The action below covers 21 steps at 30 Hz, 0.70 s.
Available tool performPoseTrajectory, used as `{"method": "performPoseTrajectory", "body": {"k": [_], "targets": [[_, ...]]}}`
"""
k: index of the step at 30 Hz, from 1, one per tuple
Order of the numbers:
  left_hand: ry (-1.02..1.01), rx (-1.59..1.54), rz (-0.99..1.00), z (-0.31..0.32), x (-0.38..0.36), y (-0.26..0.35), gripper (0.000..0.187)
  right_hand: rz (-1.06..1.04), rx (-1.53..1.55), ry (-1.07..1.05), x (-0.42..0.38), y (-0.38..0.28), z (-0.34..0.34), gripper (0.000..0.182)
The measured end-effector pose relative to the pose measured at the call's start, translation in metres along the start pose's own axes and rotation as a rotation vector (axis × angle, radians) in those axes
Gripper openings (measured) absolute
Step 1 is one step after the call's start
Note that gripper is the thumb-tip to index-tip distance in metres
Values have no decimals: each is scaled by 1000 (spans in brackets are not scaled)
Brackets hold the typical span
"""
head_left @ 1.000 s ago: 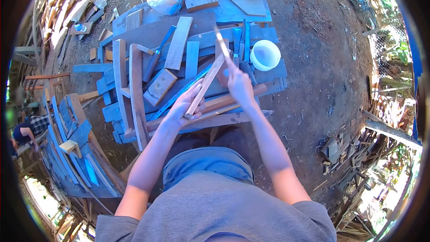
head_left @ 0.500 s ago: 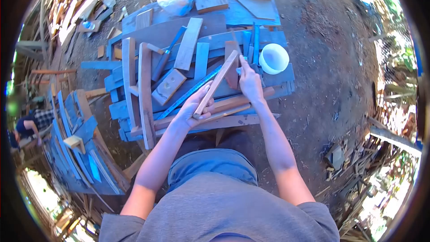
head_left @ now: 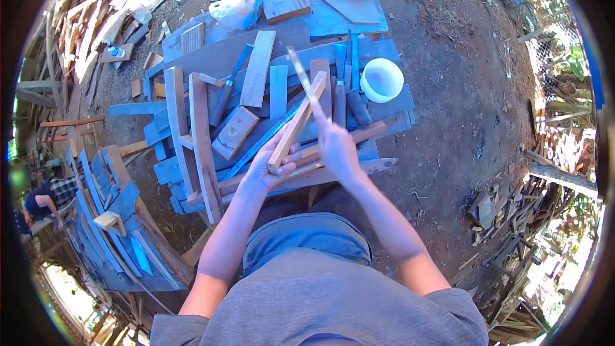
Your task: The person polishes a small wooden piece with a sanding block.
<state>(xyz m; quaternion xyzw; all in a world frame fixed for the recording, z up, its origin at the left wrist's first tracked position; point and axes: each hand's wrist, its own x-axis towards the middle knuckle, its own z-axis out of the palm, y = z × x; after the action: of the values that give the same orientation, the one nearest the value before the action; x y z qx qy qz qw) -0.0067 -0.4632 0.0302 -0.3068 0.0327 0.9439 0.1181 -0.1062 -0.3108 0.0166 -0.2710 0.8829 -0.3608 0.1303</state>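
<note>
A narrow wooden strip (head_left: 295, 124) slants up and to the right above the workbench, its lower end held in my left hand (head_left: 268, 165). My right hand (head_left: 336, 148) is closed round the near end of a long thin tool (head_left: 300, 75), which looks like a file or rasp. The tool lies across the upper part of the strip, its far end pointing up and left. Beneath the hands are a blue ruler (head_left: 262, 142) and several wooden pieces. A block with two holes (head_left: 235, 132) lies left of my left hand.
Curved wooden pieces (head_left: 204, 147) lie at the bench's left. Chisels (head_left: 341, 83) and a white tub (head_left: 382, 80) are at the right, a plastic bag (head_left: 239, 6) at the back. Another person (head_left: 45, 202) is at far left beside a second wood-laden bench (head_left: 122, 230).
My right hand has moved down and left, closer to my body, bringing the tool across the strip. The camera view has shifted slightly.
</note>
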Motion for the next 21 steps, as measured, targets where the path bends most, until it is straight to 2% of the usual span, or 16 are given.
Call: {"method": "performPoseTrajectory", "body": {"k": [1,4,5,6,8,10,12,13,15,18,20,21], "targets": [[-88,-122,-55,-6,4,1,41,6,2,-9,-4,-1,0,48],[-66,-248,-109,-10,1,0,46,1,65,-44,-2,1,-6,49],[-150,-205,-124,-20,2,2,52,70,-18,-110,19,10,-3,50],[-151,-199,-118,-12,0,5,52,135,-97,-173,35,16,0,50],[-162,92,-66,9,-7,15,53,128,-59,-175,47,25,6,47],[-101,172,-59,8,-7,20,53,124,-34,-185,51,20,2,44],[55,319,-87,0,-4,20,49,181,-60,-217,46,13,-3,44],[33,350,-115,-2,-4,19,52,180,-60,-225,39,11,-5,44],[11,390,-83,1,-6,14,53,130,58,-61,22,7,-10,45],[-13,410,-56,-6,3,5,56,128,45,-211,-7,0,-20,46],[-19,316,-134,-15,9,12,58,68,52,-126,2,20,-6,47],[-90,300,-130,-15,7,16,57,122,20,-90,11,28,-3,47]]}}
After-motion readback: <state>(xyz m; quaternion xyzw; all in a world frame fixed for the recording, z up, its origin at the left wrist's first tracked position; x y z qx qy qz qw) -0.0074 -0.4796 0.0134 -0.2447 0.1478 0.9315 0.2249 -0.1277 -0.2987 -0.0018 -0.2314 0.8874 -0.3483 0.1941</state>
